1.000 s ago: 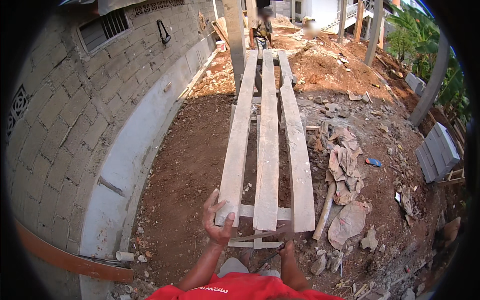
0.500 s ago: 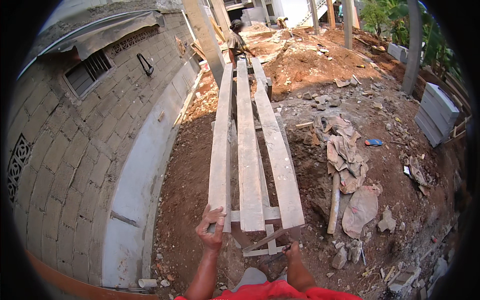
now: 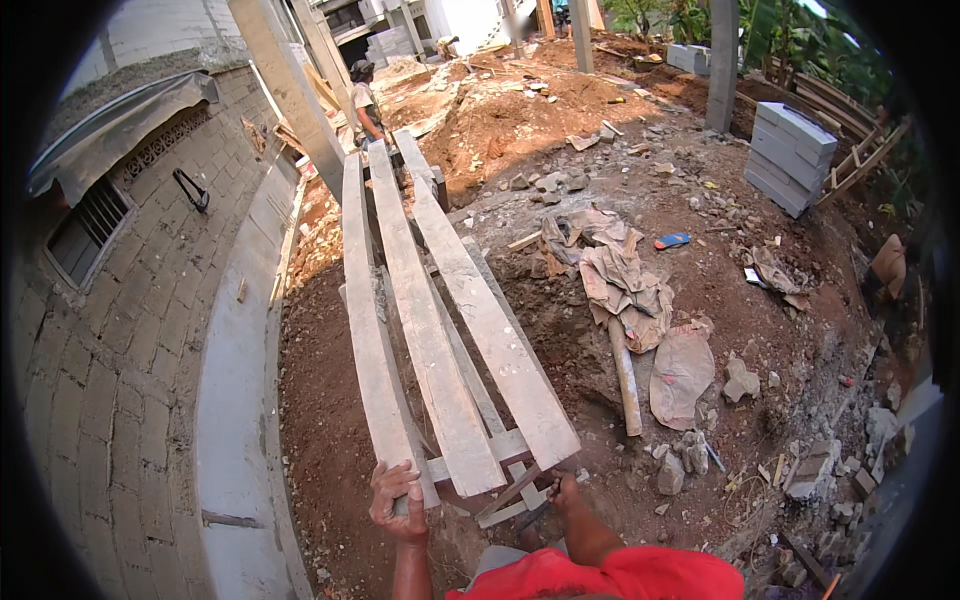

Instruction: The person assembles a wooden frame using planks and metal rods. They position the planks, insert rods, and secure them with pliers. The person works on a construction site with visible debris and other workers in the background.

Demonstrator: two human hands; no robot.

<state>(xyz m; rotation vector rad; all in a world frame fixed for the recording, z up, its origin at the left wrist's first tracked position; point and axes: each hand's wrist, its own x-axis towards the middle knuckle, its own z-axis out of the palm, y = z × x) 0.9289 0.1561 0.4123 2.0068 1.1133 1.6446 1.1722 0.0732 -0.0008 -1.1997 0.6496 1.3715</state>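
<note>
Three long, pale wooden planks lie side by side on a wooden support frame (image 3: 510, 442) and run away from me. At the near end of the left plank (image 3: 372, 350), my left hand (image 3: 398, 497) grips the edge with bent fingers. The middle plank (image 3: 425, 345) and the right plank (image 3: 490, 340) have no hand on them. Just below the right plank's near end is my right hand (image 3: 567, 497), closed. A dark thing shows by its fingers, too small and shadowed to name.
Along the left runs a block wall (image 3: 130, 370) with a pale concrete base. A co-worker (image 3: 364, 105) stands near the planks' far end beside a post (image 3: 290, 90). To the right are crumpled paper sacks (image 3: 620, 280), rubble (image 3: 685, 460) and stacked grey blocks (image 3: 790, 155) on bare soil.
The view has swung to the right, so the planks and wall sit farther left and slanted. My left hand stays on the left plank's end; my right hand stays closed below the right plank.
</note>
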